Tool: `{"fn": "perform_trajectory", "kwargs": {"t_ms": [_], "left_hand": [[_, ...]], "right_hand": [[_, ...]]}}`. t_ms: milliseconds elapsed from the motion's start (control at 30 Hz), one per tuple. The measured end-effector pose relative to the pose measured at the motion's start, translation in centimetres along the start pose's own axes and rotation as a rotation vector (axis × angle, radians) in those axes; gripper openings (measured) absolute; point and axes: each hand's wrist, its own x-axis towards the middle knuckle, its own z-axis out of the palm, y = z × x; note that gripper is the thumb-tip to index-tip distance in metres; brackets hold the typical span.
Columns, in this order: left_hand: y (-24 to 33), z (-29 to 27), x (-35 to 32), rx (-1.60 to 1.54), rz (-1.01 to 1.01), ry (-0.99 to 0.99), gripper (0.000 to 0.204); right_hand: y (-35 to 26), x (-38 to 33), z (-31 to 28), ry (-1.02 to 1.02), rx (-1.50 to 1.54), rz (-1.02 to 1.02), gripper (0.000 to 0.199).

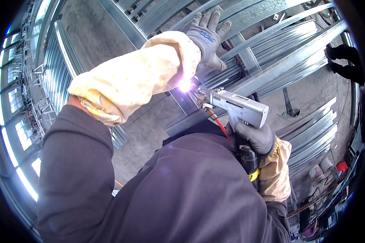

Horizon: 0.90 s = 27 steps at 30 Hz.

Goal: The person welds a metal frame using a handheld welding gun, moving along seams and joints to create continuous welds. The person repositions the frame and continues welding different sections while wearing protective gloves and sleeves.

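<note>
My right hand (pixel 255 137), in a dark grey glove, is closed round the handle of a silver handheld welding gun (pixel 241 107). A bright violet-white flash (pixel 185 85) burns near the gun's nozzle, over a steel crosspiece (pixel 183 100). A red hose (pixel 221 127) runs below the gun's front end. My left hand (pixel 209 36), in a pale grey glove, lies on the galvanised steel profiles with its fingers spread and nothing held. A cream protective sleeve (pixel 138 77) covers my left forearm, close to the flash. The exact spot being welded is hidden by glare.
Long steel profiles (pixel 267 16) stretch across the far side. A stack of thin profiles (pixel 312 137) lies on the concrete floor at right, with more bundles (pixel 54 73) at left. Someone's dark shoes (pixel 344 60) show at the far right. Buckets (pixel 317 173) stand lower right.
</note>
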Motion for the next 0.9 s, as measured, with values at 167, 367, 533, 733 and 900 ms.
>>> {"fn": "perform_trajectory", "kwargs": {"t_ms": [167,367,533,733,900], "left_hand": [[0.1,0.0,0.1,0.002,-0.004,-0.005,0.130],[0.1,0.0,0.2,0.014,-0.004,-0.009,0.129],[0.5,-0.1,0.3,0.017,0.001,-0.018,0.128],[0.6,-0.4,0.8,0.027,0.013,-0.031,0.129],[1.5,-1.5,1.0,0.071,-0.007,-0.100,0.134]], "right_hand": [[0.2,-0.3,0.1,0.022,0.029,0.014,0.054],[-0.1,-0.2,0.0,-0.032,0.041,-0.022,0.058],[1.1,-0.3,-0.8,0.011,0.062,-0.071,0.059],[0.6,-0.9,-0.9,0.004,0.099,0.002,0.055],[0.8,-1.0,-1.3,-0.012,0.197,0.054,0.042]]}}
